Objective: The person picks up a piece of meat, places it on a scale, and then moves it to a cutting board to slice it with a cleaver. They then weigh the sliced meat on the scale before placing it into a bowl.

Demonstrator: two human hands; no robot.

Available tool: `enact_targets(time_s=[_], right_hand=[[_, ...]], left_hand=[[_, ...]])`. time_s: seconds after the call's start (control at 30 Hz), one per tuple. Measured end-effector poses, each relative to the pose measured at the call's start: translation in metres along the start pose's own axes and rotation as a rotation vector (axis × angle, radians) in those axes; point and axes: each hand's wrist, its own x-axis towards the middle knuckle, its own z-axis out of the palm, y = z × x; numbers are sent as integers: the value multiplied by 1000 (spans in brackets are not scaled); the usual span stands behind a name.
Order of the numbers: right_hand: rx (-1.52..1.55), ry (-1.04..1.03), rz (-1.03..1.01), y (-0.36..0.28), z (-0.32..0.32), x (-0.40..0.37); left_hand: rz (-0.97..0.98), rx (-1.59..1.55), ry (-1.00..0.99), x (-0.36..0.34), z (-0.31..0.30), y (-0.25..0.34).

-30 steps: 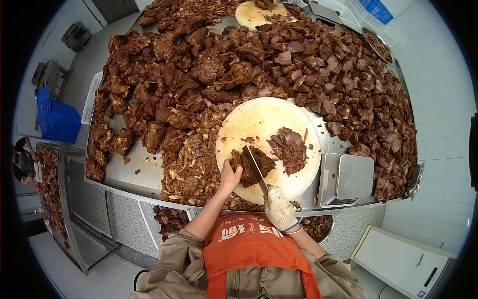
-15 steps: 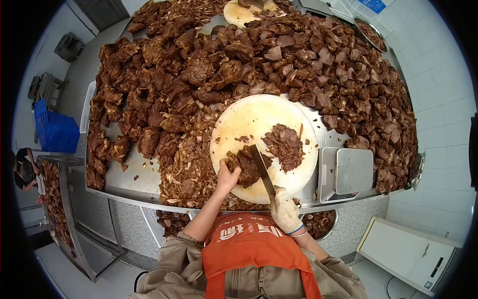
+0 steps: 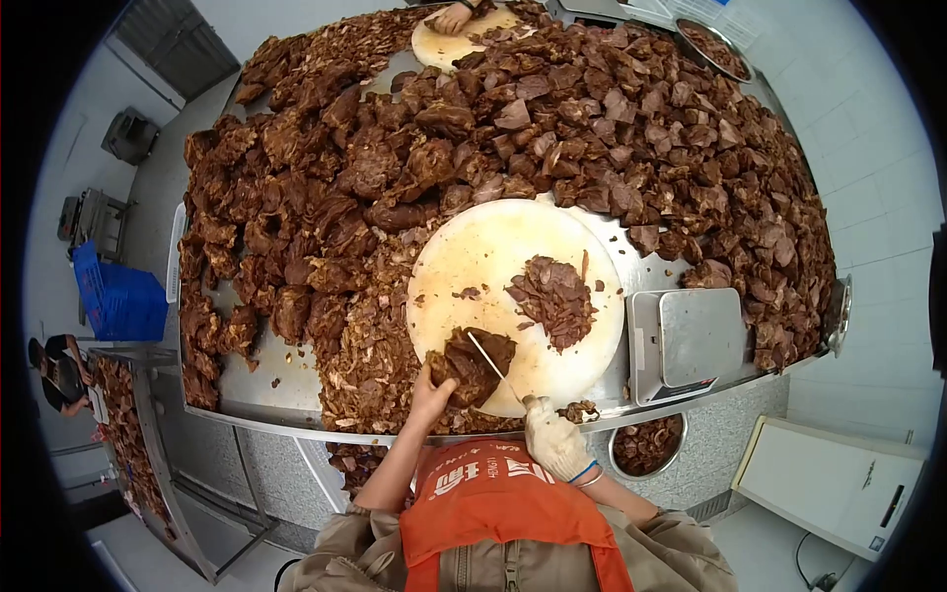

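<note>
My bare left hand (image 3: 431, 398) grips a dark brown chunk of cooked meat (image 3: 459, 370) from its left side, near the front left of a round white cutting board (image 3: 449, 261). In my right hand (image 3: 555, 441), which wears a pale knit glove, is a knife (image 3: 490, 361). Its blade is seen nearly edge-on as a thin bright line over the meat, pointing up and left. Behind and right of the chunk, a small heap of cut meat pieces (image 3: 554, 301) lies on the board, with crumbs scattered around it.
A scale (image 3: 698, 337) stands right of the board. Meat chunks (image 3: 631, 128) cover much of the metal table, with shredded scraps (image 3: 360, 370) at left. At the far side, another person's hand (image 3: 453, 18) rests over a second board (image 3: 434, 47). A bowl of meat (image 3: 646, 446) sits below the front edge.
The knife has turned from showing its broad side to nearly edge-on and shifted slightly left. The meat chunk has been turned and moved toward me. Another person's hand now shows at the far board.
</note>
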Motion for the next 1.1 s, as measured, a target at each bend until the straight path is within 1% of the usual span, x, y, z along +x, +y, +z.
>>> enact_targets(time_s=[0.03, 0.07, 0.1, 0.13, 0.17, 0.2, 0.23, 0.27, 0.3, 0.37, 0.4, 0.43, 0.5, 0.53, 0.6, 0.63, 0.7, 0.73, 0.8, 0.83, 0.9, 0.93, 1.0, 1.03, 1.1], right_hand=[[54, -36, 20, -2, 2, -2], [71, -41, 28, -3, 1, -2], [113, -138, 72, -5, -1, 0], [153, -232, 115, -6, -7, 3], [165, -279, 155, -7, -17, 6], [171, -284, 168, -4, -15, 3], [176, -198, 147, 2, -16, -1], [179, -115, 121, 7, -18, -3], [205, -109, 150, 11, -23, -7], [198, -70, 91, 20, -34, -2], [170, -61, 50, 29, -23, -4], [170, -67, 48, 29, -25, -2], [153, -267, 85, 28, -32, 5], [153, -270, 82, 30, -31, 5], [219, -98, -27, 35, -27, -1], [220, -103, -25, 33, -29, -4], [-7, -2, -47, 28, -41, -7], [-8, -7, -51, 26, -45, -3], [39, -142, -32, 20, -49, 5], [36, -143, -28, 18, -48, 4], [-179, -54, -103, 13, -46, -1], [-179, -53, -98, 9, -45, -4], [-562, 1, -121, 3, -43, -7], [-564, -2, -115, 0, -44, -6], [-493, -207, -13, -5, -45, -5]], left_hand=[[-6, 15, -1, 0, -3, -8], [-56, 137, 97, 2, -7, -20], [-106, 260, 196, 4, -11, -34], [12, 145, 156, 2, -7, -31], [4, 158, 150, 0, -5, -29], [-23, 69, 151, -6, -1, -27], [-49, -24, 154, -10, 5, -19], [-60, -65, 81, 0, -5, -36], [-73, -66, 84, 2, -7, -42], [-170, 90, 188, -2, -6, -26], [-164, 201, 162, -5, -5, -13], [-169, 199, 164, -7, -4, -10], [-121, 229, 159, -6, -1, -6], [-123, 228, 162, -5, -3, -10], [-80, 258, 164, -4, -6, -23], [-86, 257, 163, -6, -5, -23], [-101, 214, 183, -9, -1, -22], [-105, 210, 186, -10, 0, -22], [-20, 173, 140, -11, 3, -21], [-21, 173, 135, -11, 5, -20], [16, 134, 179, -13, 9, -15], [16, 137, 174, -16, 11, -11], [-4, 61, 199, -21, 15, -5], [70, 149, 159, -18, 11, -10], [61, 101, 184, -19, 14, -22]])
